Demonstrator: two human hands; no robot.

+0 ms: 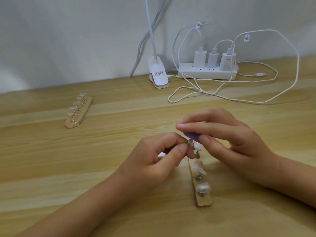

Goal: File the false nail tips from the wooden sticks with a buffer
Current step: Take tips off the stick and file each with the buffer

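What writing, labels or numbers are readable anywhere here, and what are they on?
Nothing reads clearly.
Sticker on the lamp clip: tiny print with a red band, too small to read.
Left cable tag: a square code, no legible words.
Right cable tag: the same.
Rightmost charger: faint grey word, too blurred to read.

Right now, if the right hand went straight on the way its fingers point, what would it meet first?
Probably the nail tip pinched by the left hand: the right hand, holding the purple buffer, points leftwards at it. Depth is hard to judge.
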